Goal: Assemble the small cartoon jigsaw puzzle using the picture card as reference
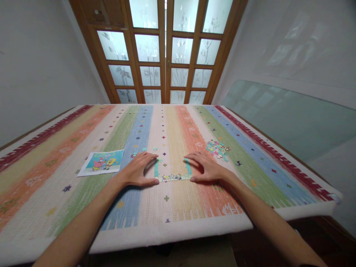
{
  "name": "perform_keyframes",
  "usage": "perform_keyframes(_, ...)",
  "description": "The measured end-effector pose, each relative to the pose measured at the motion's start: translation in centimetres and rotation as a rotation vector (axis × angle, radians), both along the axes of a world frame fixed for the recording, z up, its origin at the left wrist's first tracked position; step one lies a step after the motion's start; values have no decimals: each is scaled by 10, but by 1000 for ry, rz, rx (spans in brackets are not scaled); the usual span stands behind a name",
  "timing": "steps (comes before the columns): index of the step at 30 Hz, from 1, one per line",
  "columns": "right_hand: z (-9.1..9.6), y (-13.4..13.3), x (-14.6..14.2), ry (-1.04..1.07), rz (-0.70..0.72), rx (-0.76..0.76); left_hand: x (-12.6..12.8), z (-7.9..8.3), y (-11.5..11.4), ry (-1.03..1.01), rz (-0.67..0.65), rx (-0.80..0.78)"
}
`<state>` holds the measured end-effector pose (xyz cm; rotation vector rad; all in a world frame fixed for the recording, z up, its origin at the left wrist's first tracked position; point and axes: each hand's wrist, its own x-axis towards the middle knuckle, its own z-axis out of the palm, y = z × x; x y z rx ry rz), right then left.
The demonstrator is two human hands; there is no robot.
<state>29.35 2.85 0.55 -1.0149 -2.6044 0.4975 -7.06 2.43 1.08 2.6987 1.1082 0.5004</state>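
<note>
A partly joined jigsaw frame (172, 177) lies on the striped cloth of the table (178, 230), its bottom edge and two short sides linked. My left hand (138, 171) rests flat against the frame's left side, fingers stretched out. My right hand (207, 168) lies flat against the right side, fingers extended toward the frame. Neither hand grips anything. A heap of loose puzzle pieces (217, 149) sits just beyond my right hand.
A cartoon reference picture (102, 162) lies left of my left hand. A few stray pieces (144, 150) sit above the frame. Wooden glass-paned doors (164, 55) stand behind the table. A glass panel (292, 118) leans against the right wall.
</note>
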Motion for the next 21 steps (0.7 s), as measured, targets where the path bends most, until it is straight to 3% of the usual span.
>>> perform_keyframes(13, 1, 0, 0, 0, 10, -11, -2, 3, 1, -13, 25, -30)
perform_keyframes(21, 1, 0, -1, -4, 1, -2, -32, 5, 19, -54, 134, 97)
